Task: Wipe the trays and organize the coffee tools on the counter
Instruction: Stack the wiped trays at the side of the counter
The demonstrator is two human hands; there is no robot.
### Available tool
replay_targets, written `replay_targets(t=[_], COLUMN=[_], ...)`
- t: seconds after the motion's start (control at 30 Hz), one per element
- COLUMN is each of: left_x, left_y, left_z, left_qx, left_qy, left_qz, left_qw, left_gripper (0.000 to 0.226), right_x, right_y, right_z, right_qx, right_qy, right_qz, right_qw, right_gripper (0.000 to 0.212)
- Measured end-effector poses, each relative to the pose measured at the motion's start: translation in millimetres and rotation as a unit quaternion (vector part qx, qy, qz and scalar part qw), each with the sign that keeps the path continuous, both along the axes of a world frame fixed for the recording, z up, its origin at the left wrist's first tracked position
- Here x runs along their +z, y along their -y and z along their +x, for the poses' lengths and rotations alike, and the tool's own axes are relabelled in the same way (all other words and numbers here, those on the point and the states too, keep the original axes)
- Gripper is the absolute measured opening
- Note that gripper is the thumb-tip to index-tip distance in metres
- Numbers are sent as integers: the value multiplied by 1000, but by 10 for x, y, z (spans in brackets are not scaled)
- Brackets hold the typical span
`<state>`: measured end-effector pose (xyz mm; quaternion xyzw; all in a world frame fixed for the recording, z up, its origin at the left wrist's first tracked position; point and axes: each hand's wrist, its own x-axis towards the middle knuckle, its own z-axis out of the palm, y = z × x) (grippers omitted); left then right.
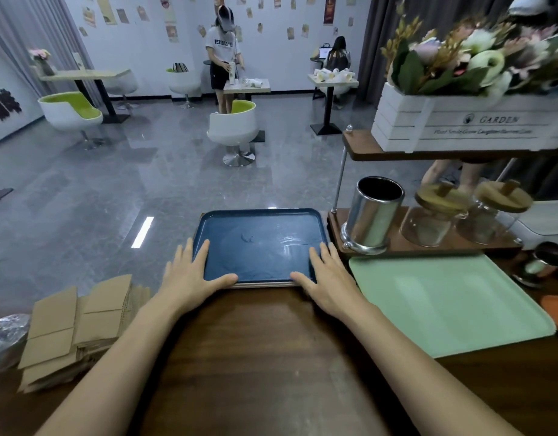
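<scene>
A dark blue tray [258, 237] lies at the far edge of the wooden counter [265, 347], on top of another tray whose pale rim shows beneath its near edge. My left hand [192, 272] rests flat on the tray's near-left corner, fingers spread. My right hand [326, 280] lies flat on its near-right corner, fingers spread as well. Neither hand grips anything. A pale green tray [453, 303] sits on the counter to the right. A shiny metal canister [373, 215] stands on a small wooden shelf beside two glass jars with wooden lids [441, 215].
A stack of cardboard sleeves [73, 328] lies at the counter's left. A white flower box [466, 124] sits on the shelf's upper level. A dark round tool [545, 262] is at the far right. Beyond the counter are chairs, tables and two people.
</scene>
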<state>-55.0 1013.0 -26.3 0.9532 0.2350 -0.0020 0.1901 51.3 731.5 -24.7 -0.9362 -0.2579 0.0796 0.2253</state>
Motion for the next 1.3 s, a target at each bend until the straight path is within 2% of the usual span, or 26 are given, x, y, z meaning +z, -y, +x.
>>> replay_targets(t=[0.07, 0.17, 0.3, 0.47, 0.53, 0.6, 0.67, 0.77, 0.97, 1.3], left_x=[-20, -25, -85, -146, -220, -294, -350, -368, -297, -183], left_y=[205, 787, 1828, 2914, 3194, 3376, 3507, 3571, 3678, 3555], left_z=[-61, -157, -112, 45, 117, 165, 197, 168, 82, -35], left_qx=[-10, -47, -99, -155, -149, -106, -72, -43, -20, -31], left_qy=[88, 180, 182, 203, 169, 109, 84, 75, 82, 45], left_qz=[59, 45, -35, -120, -113, -68, -39, -31, -49, -74], left_qw=[994, 982, 978, 959, 968, 986, 993, 996, 995, 996], left_gripper=[108, 94, 94, 100, 99, 110, 115, 111, 96, 105], right_x=[-8, -9, -48, -89, -57, -27, -15, -58, -181, -220], right_y=[254, 719, 1515, 2649, 3034, 3294, 3484, 3586, 3478, 3491], right_z=[-137, -320, -390, -219, -89, 62, 199, 344, 390, 294], right_qx=[36, 35, -12, -98, -113, -114, -106, -94, -87, -92], right_qy=[24, 41, 29, -25, -18, 3, 17, 21, 32, 34], right_qz=[20, 74, 97, 124, 114, 87, 52, 3, -12, -32], right_qw=[999, 996, 995, 987, 987, 990, 993, 995, 996, 995], right_gripper=[82, 77, 72, 70, 69, 68, 78, 92, 98, 96])
